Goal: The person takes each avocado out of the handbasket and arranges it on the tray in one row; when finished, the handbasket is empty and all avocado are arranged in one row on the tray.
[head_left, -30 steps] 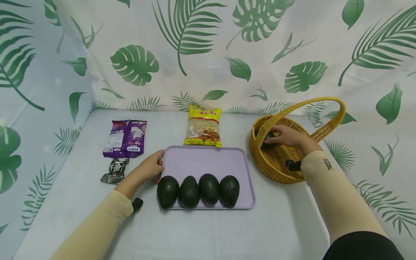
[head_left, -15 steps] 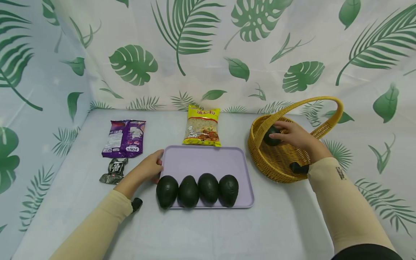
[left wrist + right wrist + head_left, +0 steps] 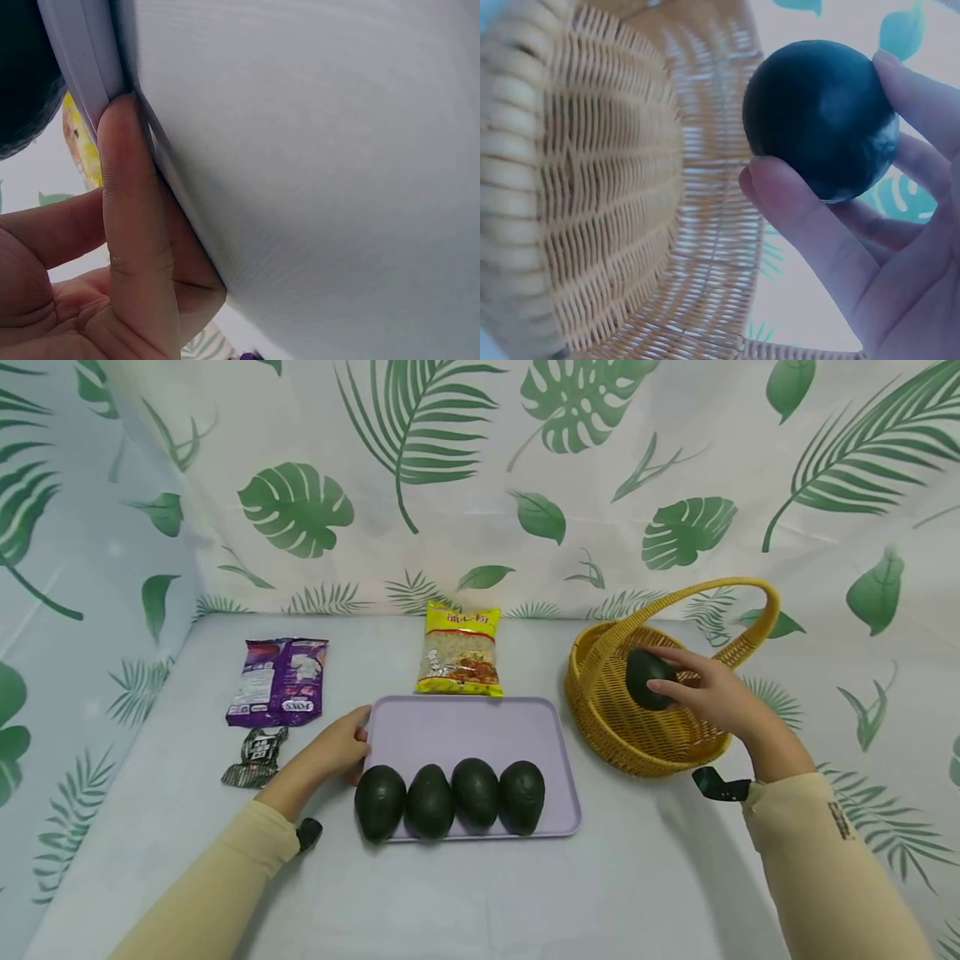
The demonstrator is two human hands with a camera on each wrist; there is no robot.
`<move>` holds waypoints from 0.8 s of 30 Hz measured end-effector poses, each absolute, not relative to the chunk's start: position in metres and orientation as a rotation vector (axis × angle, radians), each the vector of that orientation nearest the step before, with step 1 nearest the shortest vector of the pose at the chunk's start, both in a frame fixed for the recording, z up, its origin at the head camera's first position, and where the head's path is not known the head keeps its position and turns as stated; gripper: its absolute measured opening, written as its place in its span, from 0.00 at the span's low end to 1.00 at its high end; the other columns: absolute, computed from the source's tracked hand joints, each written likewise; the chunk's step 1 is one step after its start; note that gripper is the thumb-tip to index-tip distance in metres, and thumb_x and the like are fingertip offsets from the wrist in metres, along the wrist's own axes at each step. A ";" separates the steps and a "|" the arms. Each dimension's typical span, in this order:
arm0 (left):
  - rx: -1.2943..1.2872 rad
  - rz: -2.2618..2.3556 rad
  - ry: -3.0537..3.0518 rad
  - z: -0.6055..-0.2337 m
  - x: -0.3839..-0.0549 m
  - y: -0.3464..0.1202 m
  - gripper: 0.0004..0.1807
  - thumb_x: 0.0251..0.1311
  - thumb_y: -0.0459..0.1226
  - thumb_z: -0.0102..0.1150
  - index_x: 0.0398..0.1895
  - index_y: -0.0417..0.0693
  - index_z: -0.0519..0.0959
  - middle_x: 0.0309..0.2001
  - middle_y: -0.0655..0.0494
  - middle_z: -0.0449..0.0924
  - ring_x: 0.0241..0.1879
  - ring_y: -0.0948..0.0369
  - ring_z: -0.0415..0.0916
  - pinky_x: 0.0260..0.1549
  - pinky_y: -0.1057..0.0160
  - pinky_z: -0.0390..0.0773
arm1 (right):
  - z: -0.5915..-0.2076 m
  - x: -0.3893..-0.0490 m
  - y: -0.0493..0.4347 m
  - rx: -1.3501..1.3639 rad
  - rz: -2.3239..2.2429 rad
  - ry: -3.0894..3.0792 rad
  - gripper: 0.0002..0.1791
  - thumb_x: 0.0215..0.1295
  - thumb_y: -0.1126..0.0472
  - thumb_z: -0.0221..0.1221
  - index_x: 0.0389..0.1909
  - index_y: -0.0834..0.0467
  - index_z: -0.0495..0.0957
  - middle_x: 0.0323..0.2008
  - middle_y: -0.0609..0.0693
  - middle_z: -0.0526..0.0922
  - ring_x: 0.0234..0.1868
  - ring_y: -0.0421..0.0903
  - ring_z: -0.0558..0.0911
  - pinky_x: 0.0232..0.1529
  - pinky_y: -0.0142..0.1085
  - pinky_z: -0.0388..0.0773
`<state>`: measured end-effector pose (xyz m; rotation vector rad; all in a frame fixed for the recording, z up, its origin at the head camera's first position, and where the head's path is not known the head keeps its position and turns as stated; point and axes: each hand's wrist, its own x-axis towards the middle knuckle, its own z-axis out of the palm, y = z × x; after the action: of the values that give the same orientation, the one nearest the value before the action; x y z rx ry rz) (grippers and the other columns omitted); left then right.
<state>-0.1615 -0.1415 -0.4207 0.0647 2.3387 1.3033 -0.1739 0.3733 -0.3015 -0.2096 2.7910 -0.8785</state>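
Pinched between the thumb and fingers of my right hand is a dark green avocado. It is held over the yellow wicker basket; the right wrist view shows the avocado lifted beside the woven wall. My left hand rests at the left edge of a pale purple tray. In the left wrist view a straight finger touches the outside of the tray rim. Several avocados lie in a row along the tray's near side, the leftmost overlapping the rim.
Behind the tray lies a yellow food packet. A purple packet and a small black-and-silver packet lie at the left. The basket's tall handle arches above its rim. A leaf-print cloth hangs behind.
My right hand has lifted the avocado from the basket's inside, moving up and slightly right. The left hand stays at the tray edge, and the view has shifted slightly.
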 end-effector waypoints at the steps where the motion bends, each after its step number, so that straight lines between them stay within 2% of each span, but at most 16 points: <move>1: 0.063 1.304 2.338 -0.421 -0.161 -0.142 0.40 0.60 0.22 0.45 0.77 0.34 0.48 0.39 0.44 0.63 0.35 0.52 0.70 0.18 0.59 0.85 | -0.301 -0.168 0.373 -0.217 -0.896 2.799 0.36 0.69 0.46 0.59 0.75 0.48 0.61 0.65 0.66 0.67 0.44 0.51 0.84 0.43 0.34 0.84; 5: 0.068 1.304 2.340 -0.421 -0.161 -0.143 0.40 0.59 0.22 0.45 0.77 0.34 0.48 0.39 0.44 0.64 0.35 0.52 0.71 0.19 0.59 0.85 | -0.299 -0.144 0.367 -0.252 -0.928 2.849 0.36 0.68 0.50 0.61 0.75 0.50 0.62 0.59 0.65 0.72 0.42 0.49 0.83 0.36 0.26 0.81; 11: 0.092 1.279 2.347 -0.422 -0.161 -0.144 0.40 0.60 0.23 0.46 0.77 0.33 0.47 0.39 0.44 0.64 0.36 0.51 0.72 0.20 0.59 0.85 | -0.305 -0.109 0.349 -0.303 -1.044 2.889 0.33 0.67 0.56 0.63 0.72 0.53 0.65 0.57 0.63 0.74 0.40 0.40 0.83 0.34 0.28 0.84; 18: 0.109 1.265 2.359 -0.421 -0.161 -0.143 0.39 0.61 0.23 0.46 0.76 0.32 0.47 0.38 0.44 0.64 0.35 0.51 0.72 0.19 0.60 0.85 | -0.327 -0.079 0.319 -0.371 -1.107 2.927 0.33 0.64 0.60 0.65 0.70 0.52 0.69 0.61 0.61 0.75 0.46 0.57 0.82 0.35 0.28 0.82; 24: 0.102 1.294 2.337 -0.421 -0.161 -0.142 0.39 0.61 0.23 0.46 0.77 0.32 0.46 0.38 0.44 0.63 0.35 0.51 0.72 0.20 0.59 0.85 | -0.358 -0.063 0.294 -0.348 -1.125 2.900 0.32 0.63 0.58 0.66 0.69 0.54 0.71 0.57 0.59 0.79 0.44 0.52 0.81 0.35 0.30 0.82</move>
<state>-0.1606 -0.1422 -0.4208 0.1018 2.3365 1.2942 -0.0631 0.2937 -0.3581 -0.3482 2.9005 -1.1247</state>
